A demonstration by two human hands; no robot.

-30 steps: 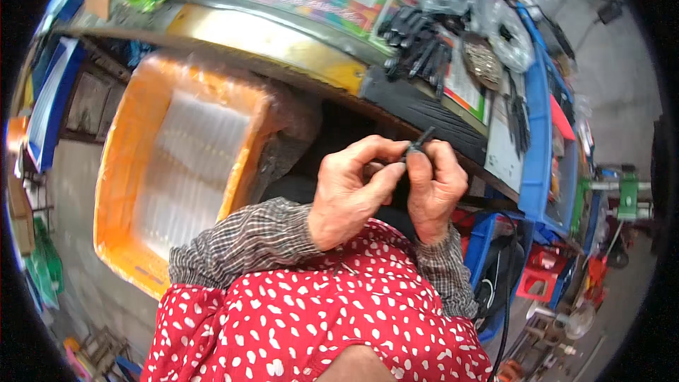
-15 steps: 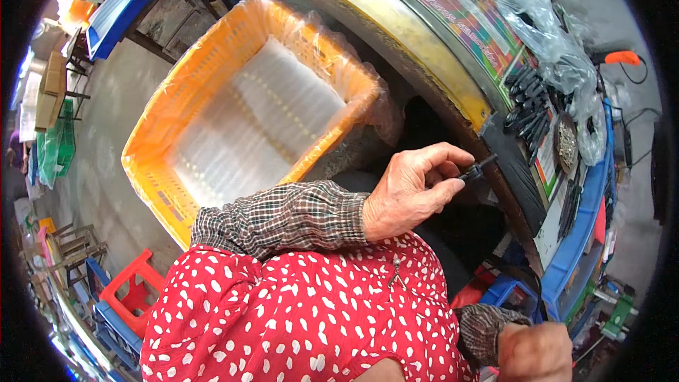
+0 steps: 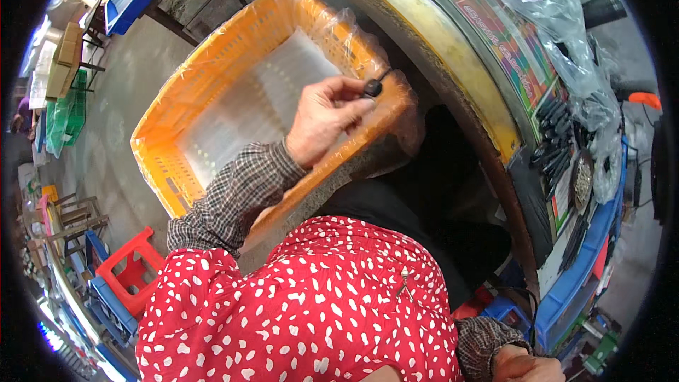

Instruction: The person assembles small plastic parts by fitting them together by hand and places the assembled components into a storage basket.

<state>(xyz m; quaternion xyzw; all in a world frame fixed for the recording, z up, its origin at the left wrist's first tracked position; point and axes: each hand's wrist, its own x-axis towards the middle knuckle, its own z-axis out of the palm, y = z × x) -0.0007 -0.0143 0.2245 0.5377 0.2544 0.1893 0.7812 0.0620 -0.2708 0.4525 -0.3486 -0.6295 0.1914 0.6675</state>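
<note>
My left hand (image 3: 322,120) is raised over an orange plastic crate (image 3: 205,85) lined with clear film. Its fingertips pinch a small black part (image 3: 373,87) with a thin stem, just above the crate's near right rim. Only the knuckles of my right hand (image 3: 520,366) show at the lower right edge, below a checked cuff; I cannot see whether it holds anything. A red dotted apron fills the bottom of the view.
A curved worktable (image 3: 453,64) with a yellow edge runs along the right, carrying several black parts (image 3: 555,148) and a clear plastic bag (image 3: 544,0). A blue bin (image 3: 580,283) sits beside it. A red stool (image 3: 131,272) stands on the floor at the lower left.
My left hand has carried the black part left from the table edge to above the crate. My right hand has let go and dropped to the lower right. The view has swung left.
</note>
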